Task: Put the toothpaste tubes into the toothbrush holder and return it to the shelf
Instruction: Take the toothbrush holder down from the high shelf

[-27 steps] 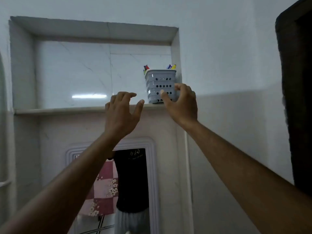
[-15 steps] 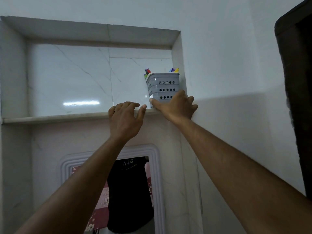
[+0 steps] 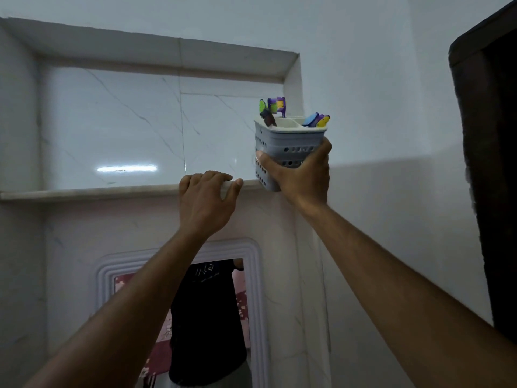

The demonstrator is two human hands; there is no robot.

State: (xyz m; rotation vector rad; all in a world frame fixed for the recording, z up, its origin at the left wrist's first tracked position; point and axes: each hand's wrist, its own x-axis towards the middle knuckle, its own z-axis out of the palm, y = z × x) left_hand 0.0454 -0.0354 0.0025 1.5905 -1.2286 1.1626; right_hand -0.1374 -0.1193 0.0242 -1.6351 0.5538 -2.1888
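Observation:
A grey perforated toothbrush holder is off the shelf, tilted toward me at the right end of the recess, with my right hand gripping its lower part. Colourful toothbrush heads stick up from its left compartment, and more from the right. No toothpaste tubes are visible. My left hand rests on the front edge of the marble shelf, fingers curled over the lip.
The shelf is a recessed marble niche high in a white wall. Below it hangs a framed mirror reflecting a person in a dark shirt. A dark door frame stands at the right.
My right hand closed on the holder and lifted it off the shelf toward me. My left hand settled onto the shelf edge.

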